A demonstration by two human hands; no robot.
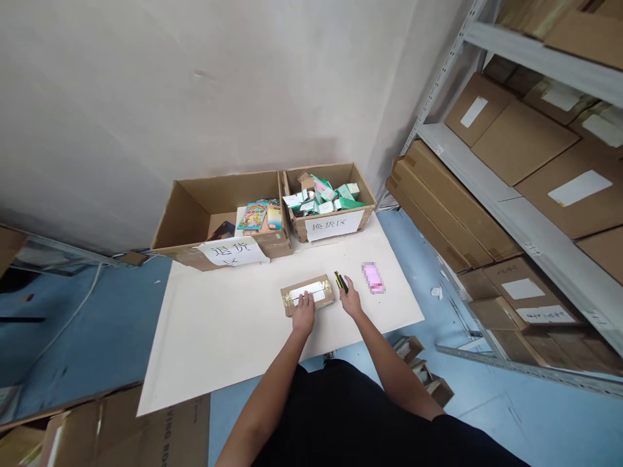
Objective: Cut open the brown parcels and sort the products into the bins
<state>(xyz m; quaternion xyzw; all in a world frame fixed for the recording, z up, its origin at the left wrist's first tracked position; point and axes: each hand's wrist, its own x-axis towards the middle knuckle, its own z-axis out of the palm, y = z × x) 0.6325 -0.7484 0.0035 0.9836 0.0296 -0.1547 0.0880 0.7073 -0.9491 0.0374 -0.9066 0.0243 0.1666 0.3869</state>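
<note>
A small brown cardboard parcel point(307, 293) with a white label and clear tape lies on the white table point(219, 324). My left hand point(304, 310) rests flat on its near edge, fingers spread. My right hand point(350, 299) is just right of the parcel, closed around a yellow and black utility knife point(340, 282) that points away from me. A pink blurred object point(372, 277) lies on the table right of the knife.
Two open cardboard boxes with handwritten paper labels stand at the table's far edge: the left box point(195, 220) holds colourful packs, the right box point(341, 220) holds small green and white cartons. Metal shelving point(511, 194) with stacked cartons fills the right. More cardboard point(146, 428) lies at lower left.
</note>
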